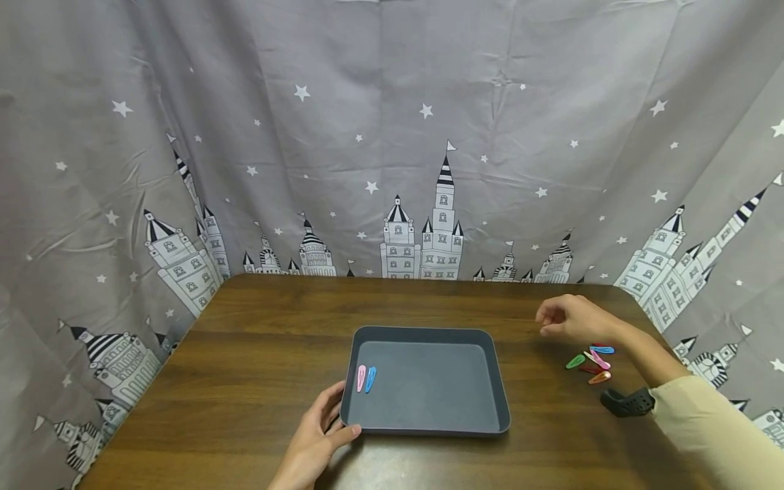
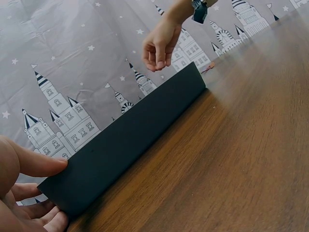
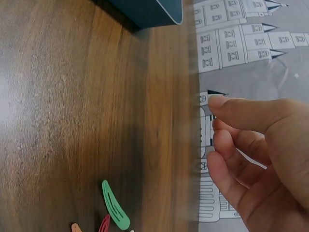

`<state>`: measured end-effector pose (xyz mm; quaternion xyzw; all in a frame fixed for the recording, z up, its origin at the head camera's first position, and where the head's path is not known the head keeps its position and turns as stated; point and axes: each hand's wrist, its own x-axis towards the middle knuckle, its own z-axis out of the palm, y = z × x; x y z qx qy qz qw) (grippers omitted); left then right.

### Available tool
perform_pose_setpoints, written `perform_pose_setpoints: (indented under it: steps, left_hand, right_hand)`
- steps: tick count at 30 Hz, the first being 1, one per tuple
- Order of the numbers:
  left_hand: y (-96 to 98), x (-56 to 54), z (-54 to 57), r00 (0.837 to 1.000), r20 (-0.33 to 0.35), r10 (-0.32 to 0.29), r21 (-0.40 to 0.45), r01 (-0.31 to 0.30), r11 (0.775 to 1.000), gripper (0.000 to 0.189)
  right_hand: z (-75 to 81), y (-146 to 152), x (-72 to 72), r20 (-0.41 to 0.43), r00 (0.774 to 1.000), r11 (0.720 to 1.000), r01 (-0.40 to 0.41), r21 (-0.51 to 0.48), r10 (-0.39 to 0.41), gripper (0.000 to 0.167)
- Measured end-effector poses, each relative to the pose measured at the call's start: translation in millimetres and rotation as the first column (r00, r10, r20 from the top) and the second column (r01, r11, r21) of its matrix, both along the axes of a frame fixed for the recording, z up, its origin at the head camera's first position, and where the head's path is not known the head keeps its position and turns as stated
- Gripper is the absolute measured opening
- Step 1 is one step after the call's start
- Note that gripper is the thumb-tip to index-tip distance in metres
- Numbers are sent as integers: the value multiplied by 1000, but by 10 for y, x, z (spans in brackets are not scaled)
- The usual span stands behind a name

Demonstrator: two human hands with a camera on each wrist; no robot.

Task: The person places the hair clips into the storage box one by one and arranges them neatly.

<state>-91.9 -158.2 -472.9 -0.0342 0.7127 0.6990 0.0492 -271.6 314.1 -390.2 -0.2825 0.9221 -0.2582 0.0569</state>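
A grey rectangular tray (image 1: 429, 430) lies on the wooden table. My left hand (image 1: 318, 429) holds its near left corner, thumb at the front rim and fingers along the left side. Inside, near the left wall, a pink hair clip (image 1: 361, 378) and a blue hair clip (image 1: 370, 380) lie side by side. My right hand (image 1: 572, 318) is above the table, right of the tray, its fingers loosely bent with nothing visible between them. Below it lies a loose group of hair clips: green (image 3: 115, 205), blue (image 1: 602, 350), pink (image 1: 600, 361), dark red (image 1: 591, 369) and orange (image 1: 599, 378).
A grey curtain (image 1: 343, 224) printed with castles and stars hangs behind and at both sides of the table (image 1: 245, 381). A dark band (image 1: 627, 403) circles the right wrist, below a pale sleeve (image 1: 716, 429).
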Motion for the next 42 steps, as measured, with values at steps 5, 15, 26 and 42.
perform_pose_setpoints:
  steps: [5,15,26,42]
  left_hand:
    - [-1,2,1,1000,0,0,3,0,1000,76]
    - [0,5,19,1000,-6,5,0,-5,1000,75]
    - [-16,-1,0,1000,-10,-5,-6,5,1000,77]
    - [-19,2,-8,1000,-8,-16,2,16,1000,77]
  right_hand:
    - [5,59,-2,1,1000,1000,20,6,-20,12]
    - [-22,235,-27,18,998,998,60,-1,-59,14]
    - [-51,414,-26,48,991,992,126,-13,-125,12]
    - [-98,559,-98,45,983,984,180,-4,-179,16]
